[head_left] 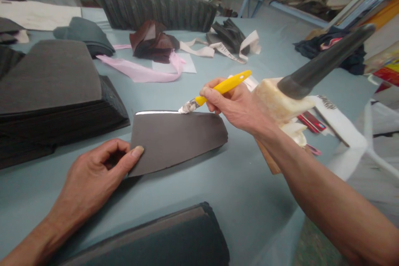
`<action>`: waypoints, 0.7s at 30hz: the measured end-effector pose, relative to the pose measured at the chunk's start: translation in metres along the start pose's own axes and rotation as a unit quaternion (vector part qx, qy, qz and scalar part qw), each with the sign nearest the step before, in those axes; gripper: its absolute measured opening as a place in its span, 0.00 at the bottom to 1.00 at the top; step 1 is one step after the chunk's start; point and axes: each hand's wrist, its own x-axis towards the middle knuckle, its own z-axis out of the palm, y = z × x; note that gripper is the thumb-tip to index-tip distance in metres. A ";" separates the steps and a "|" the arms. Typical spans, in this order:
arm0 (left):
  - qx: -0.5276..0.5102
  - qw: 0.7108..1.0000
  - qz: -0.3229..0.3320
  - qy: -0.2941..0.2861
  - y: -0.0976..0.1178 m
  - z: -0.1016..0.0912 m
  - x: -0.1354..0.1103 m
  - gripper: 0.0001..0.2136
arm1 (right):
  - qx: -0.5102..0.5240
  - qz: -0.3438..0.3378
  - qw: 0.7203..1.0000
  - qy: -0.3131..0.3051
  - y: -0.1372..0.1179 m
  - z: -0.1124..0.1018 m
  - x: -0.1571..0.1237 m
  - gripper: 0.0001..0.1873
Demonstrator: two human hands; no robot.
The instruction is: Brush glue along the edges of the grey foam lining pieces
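Observation:
Between thumb and fingers, my left hand pinches the left edge of a dark grey-brown flat panel, lifted slightly at that side. My right hand is closed around the yellow handle of a paintbrush. The brush's bristles, coated in white paste, touch the panel's far edge. A glossy white strip runs along that edge from the left corner to the bristles. Whether the panel is leather or another sheet material I cannot tell.
A tall stack of dark panels stands at the left, and another dark stack lies in front. Behind are a brown scrap bundle and a pink strip. A block-like container with a dark handle stands beside my right wrist.

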 end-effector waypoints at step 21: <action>0.007 0.999 0.035 0.011 -0.005 -0.001 0.000 0.23 | -0.014 0.033 0.997 0.074 0.012 -0.044 -0.035 0.29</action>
